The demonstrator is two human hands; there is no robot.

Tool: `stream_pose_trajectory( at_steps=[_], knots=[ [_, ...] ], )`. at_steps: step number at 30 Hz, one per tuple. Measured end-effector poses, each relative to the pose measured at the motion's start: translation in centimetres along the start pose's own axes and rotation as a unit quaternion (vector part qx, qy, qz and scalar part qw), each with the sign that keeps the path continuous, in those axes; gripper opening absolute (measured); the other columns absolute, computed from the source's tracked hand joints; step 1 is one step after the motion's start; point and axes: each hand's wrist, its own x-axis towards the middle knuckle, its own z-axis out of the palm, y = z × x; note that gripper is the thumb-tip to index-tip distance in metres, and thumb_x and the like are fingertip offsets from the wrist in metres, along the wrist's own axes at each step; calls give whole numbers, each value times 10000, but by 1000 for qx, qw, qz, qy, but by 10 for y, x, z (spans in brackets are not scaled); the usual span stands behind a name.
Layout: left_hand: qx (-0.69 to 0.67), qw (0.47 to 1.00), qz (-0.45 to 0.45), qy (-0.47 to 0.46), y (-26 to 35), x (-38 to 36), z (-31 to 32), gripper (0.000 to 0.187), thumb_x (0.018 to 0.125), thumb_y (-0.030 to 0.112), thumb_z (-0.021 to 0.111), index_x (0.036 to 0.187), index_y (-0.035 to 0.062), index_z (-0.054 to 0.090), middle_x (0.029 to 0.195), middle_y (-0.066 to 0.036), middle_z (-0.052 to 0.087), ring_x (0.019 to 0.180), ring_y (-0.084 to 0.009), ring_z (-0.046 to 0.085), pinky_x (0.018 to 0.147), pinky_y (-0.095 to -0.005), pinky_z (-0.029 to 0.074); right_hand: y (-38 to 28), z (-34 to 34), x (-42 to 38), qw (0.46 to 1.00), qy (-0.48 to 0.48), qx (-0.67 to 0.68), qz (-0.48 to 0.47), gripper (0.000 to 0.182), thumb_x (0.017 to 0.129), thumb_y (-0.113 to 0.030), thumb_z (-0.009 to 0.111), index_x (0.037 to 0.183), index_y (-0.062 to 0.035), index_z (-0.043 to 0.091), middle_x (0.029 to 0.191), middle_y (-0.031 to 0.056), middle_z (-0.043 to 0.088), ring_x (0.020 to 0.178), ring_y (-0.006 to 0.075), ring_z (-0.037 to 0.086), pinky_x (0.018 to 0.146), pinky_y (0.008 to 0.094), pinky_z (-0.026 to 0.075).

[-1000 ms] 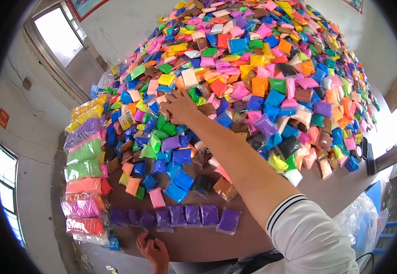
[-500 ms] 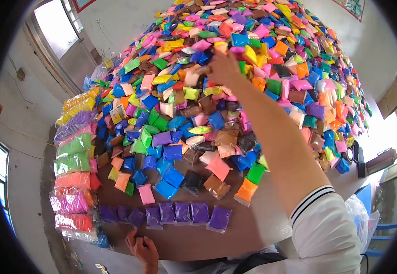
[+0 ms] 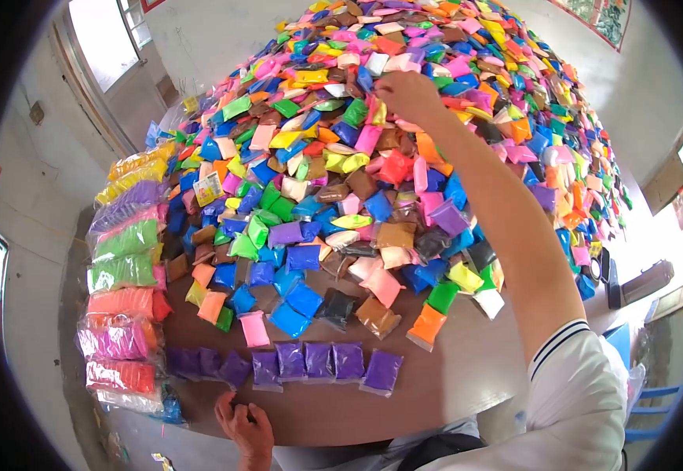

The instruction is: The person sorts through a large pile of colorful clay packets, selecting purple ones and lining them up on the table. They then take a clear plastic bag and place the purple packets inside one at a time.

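My right hand (image 3: 410, 96) reaches into the upper middle of a big heap of colourful packets (image 3: 341, 169). Its fingers point down beside a small blue packet (image 3: 365, 79) and a yellow-pink one; whether they pinch anything is hidden. My left hand (image 3: 245, 422) rests at the table's front edge, fingers loosely curled but apart, holding nothing. Just above it lies a row of purple packets (image 3: 318, 360), some overlapping, with a single purple packet (image 3: 381, 372) at the right end.
Bundled bags of packets (image 3: 122, 302) are stacked by colour along the table's left edge. A dark cylindrical object (image 3: 646, 282) lies at the right. A blue chair (image 3: 655, 412) stands at the lower right. The brown tabletop (image 3: 428, 385) shows in front.
My right hand has moved slightly right within the heap. Packets near it have shifted, and yellow and white ones now lie at the heap's lower right. My left hand stays in place.
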Motion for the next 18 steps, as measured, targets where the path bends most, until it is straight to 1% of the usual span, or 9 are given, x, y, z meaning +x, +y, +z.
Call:
stream_pose_trajectory(
  at_steps=[2, 5, 8, 9, 11, 12, 13, 17, 18],
  knots=[
    [11, 1000, 4, 0, -1, 0, 1, 203, 776, 82, 581, 650, -7, 449, 1132, -208, 544, 1063, -424, 503, 900, -538, 405, -25, 27, 16, 994, 6, 99, -46, 202, 841, -166, 541, 920, -77, 705, 925, 161, 703, 906, 333, 670, 811, 464, 517],
    [-9, 1000, -9, -4, -5, -2, 4, 204, 772, 85, 584, 651, -3, 445, 1137, -207, 540, 1061, -424, 500, 899, -542, 403, -43, 93, 46, 977, -28, 193, -84, 306, 870, -113, 499, 1120, -124, 675, 1044, 196, 678, 980, 368, 649, 851, 442, 512],
    [-1, 1000, -18, -12, -3, -1, 3, 200, 780, 66, 560, 644, -22, 442, 1125, -232, 540, 1059, -426, 505, 900, -520, 402, -53, 134, 57, 965, -131, 225, 6, 402, 854, -68, 496, 1235, -131, 608, 1158, 223, 640, 1050, 382, 621, 892, 437, 494],
    [4, 1000, -9, -16, 2, 5, 0, 203, 821, 85, 568, 673, -22, 478, 1134, -240, 565, 1051, -436, 521, 906, -533, 411, -48, 144, 58, 968, -100, 231, 9, 454, 834, -37, 506, 1279, -106, 568, 1206, 228, 621, 1083, 390, 610, 916, 444, 488],
    [7, 1000, 8, -25, 14, 17, -11, 226, 901, 124, 583, 731, -22, 551, 1150, -256, 616, 1035, -457, 555, 919, -559, 430, -37, 158, 64, 970, 58, 231, 58, 441, 821, -45, 568, 1261, -78, 570, 1211, 221, 619, 1113, 373, 599, 943, 441, 479],
    [4, 1000, 7, -26, 14, 18, -11, 226, 896, 122, 586, 727, -21, 542, 1156, -259, 607, 1040, -459, 548, 916, -562, 429, -33, 160, 66, 961, 135, 226, 81, 439, 815, -49, 599, 1253, -64, 571, 1214, 217, 617, 1129, 364, 593, 956, 439, 475],
    [-1, 1000, 6, -25, 12, 17, -9, 226, 891, 120, 590, 723, -19, 533, 1162, -261, 598, 1045, -461, 542, 914, -565, 428, -25, 158, 68, 966, 146, 202, 69, 476, 785, -96, 684, 1245, -52, 571, 1209, 212, 619, 1117, 364, 598, 965, 441, 474],
    [7, 1000, -6, -23, 13, 15, -5, 233, 885, 120, 588, 718, -26, 519, 1164, -271, 586, 1047, -453, 541, 910, -564, 428, -13, 162, 76, 963, 191, 170, 89, 586, 696, -159, 794, 1234, -53, 588, 1202, 195, 631, 1118, 365, 600, 961, 440, 485],
    [13, 1000, -3, -26, 14, 16, -6, 232, 885, 120, 585, 719, -28, 519, 1159, -272, 587, 1043, -452, 541, 908, -563, 429, -10, 162, 78, 968, 125, 196, 95, 581, 716, -147, 751, 1258, -41, 571, 1228, 201, 618, 1150, 365, 583, 980, 437, 474]
  ],
)
